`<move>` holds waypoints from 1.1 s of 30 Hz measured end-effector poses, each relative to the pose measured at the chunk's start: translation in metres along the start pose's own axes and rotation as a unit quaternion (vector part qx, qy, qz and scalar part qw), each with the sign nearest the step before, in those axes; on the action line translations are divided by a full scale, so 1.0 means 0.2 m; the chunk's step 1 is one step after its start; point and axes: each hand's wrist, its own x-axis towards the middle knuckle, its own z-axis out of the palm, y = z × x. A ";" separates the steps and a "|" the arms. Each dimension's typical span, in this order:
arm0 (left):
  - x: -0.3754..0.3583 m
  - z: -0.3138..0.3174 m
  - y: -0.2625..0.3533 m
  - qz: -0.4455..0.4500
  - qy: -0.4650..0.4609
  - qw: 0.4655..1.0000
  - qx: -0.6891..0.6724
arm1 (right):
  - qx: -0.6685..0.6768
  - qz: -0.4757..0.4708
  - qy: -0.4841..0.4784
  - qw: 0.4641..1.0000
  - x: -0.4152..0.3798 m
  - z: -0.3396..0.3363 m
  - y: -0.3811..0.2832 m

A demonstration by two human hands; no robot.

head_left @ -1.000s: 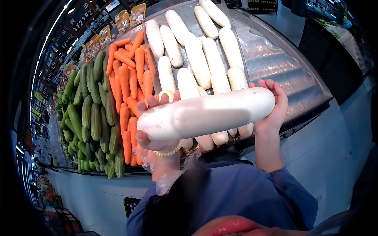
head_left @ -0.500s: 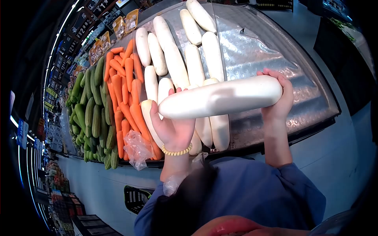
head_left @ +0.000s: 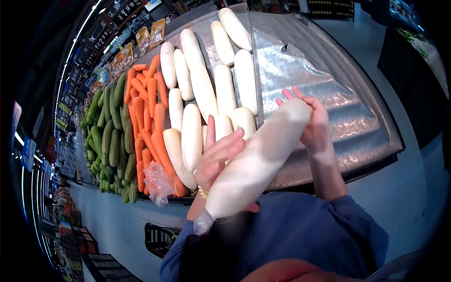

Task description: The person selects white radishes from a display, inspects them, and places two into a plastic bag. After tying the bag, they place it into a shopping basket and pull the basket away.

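Note:
A long, thick white radish (head_left: 263,155) slants across in front of my chest, its far end up to the right. My right hand (head_left: 314,123) cups that upper end, fingers spread along its far side. My left hand (head_left: 218,160) lies against the left side of the radish, fingers stretched out, with part of the hand hidden behind it. A bead bracelet on the left wrist is mostly covered. Crumpled clear plastic (head_left: 203,223) shows at the lower end of the radish, by my left forearm. Other white radishes (head_left: 191,136) lie on the stand just beyond my left hand.
Carrots (head_left: 151,117) and green cucumber-like vegetables (head_left: 109,136) lie left of the radishes. A clear plastic bag (head_left: 159,184) rests on the carrots' near edge. Dimpled metal sheeting (head_left: 347,113) covers the stand's right side. A dark basket (head_left: 159,238) stands on the floor, lower left.
The radish has swung from nearly level to a steep slant, its left end coming down toward my body. My left hand has turned from palm-up beneath it to its side; the right hand shifted left.

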 end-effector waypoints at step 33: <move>-0.13 -0.11 -0.11 -0.225 0.382 0.795 -0.415 | -0.325 -0.322 -0.234 0.858 -0.04 -0.05 0.20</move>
